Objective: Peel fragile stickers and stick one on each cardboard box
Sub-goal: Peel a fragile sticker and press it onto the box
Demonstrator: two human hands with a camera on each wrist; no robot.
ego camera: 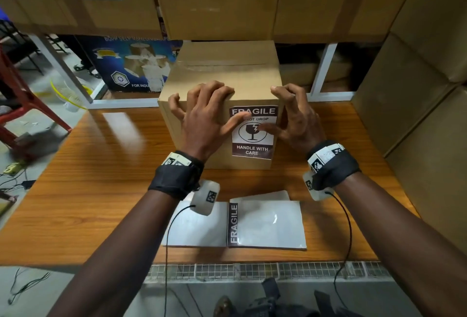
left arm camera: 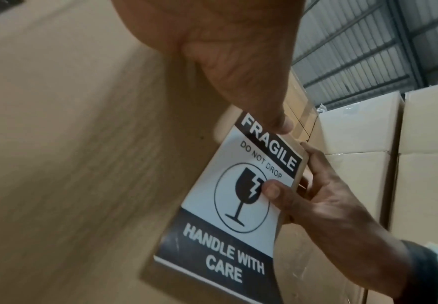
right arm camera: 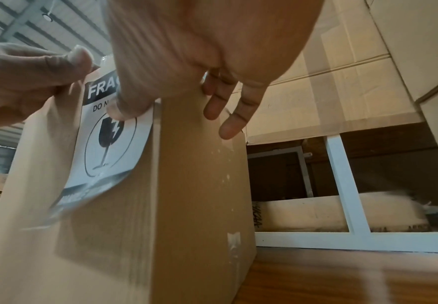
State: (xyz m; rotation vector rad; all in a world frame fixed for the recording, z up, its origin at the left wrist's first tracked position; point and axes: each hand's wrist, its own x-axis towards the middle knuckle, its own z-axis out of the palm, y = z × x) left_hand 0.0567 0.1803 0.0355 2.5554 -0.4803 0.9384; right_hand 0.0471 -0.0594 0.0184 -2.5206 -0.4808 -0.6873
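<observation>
A taped cardboard box (ego camera: 222, 74) stands on the wooden table (ego camera: 101, 190). A black-and-white fragile sticker (ego camera: 252, 150) lies on the right part of its front face. My left hand (ego camera: 202, 114) rests its bent fingers on the box's top front edge, and its thumb (left arm camera: 264, 111) presses the sticker's "FRAGILE" band. My right hand (ego camera: 295, 117) straddles the box's right front corner. Its thumb (right arm camera: 126, 109) presses the sticker's (right arm camera: 114, 156) middle and its fingers (right arm camera: 228, 127) lie on the side face. The sticker's lower part is blurred in the right wrist view.
A stack of sticker sheets (ego camera: 267, 225) and a bare white backing sheet (ego camera: 199, 228) lie on the table in front of me. Large cartons (ego camera: 227, 1) stand behind the box, and more (ego camera: 417, 89) on the right. A red chair (ego camera: 15, 104) is off the table's left.
</observation>
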